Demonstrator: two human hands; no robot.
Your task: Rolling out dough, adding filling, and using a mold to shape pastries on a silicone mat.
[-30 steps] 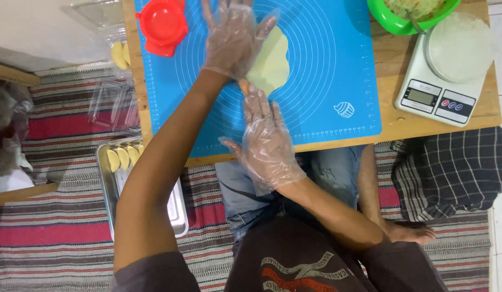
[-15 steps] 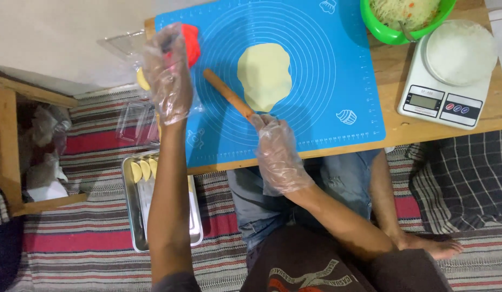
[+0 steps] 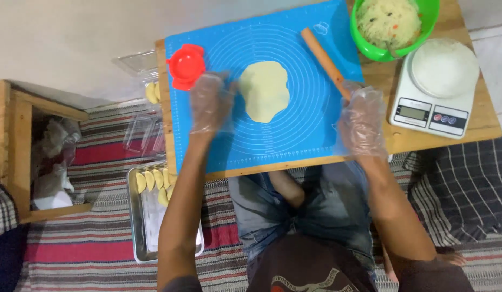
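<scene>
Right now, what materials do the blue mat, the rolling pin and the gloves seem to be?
Blue mat: probably silicone, matte, flexible-looking, lying flat with printed circles.
Rolling pin: likely wood, plain tan and unvarnished.
Gloves on left hand and right hand: thin clear plastic film, wrinkled and glossy.

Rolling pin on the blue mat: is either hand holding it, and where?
The right hand grips the rolling pin at its near end. The left hand holds nothing, resting beside the dough.

A white kitchen scale [image 3: 436, 92] is sitting at the table's right end, its small grey screen [image 3: 409, 112] facing up.
</scene>
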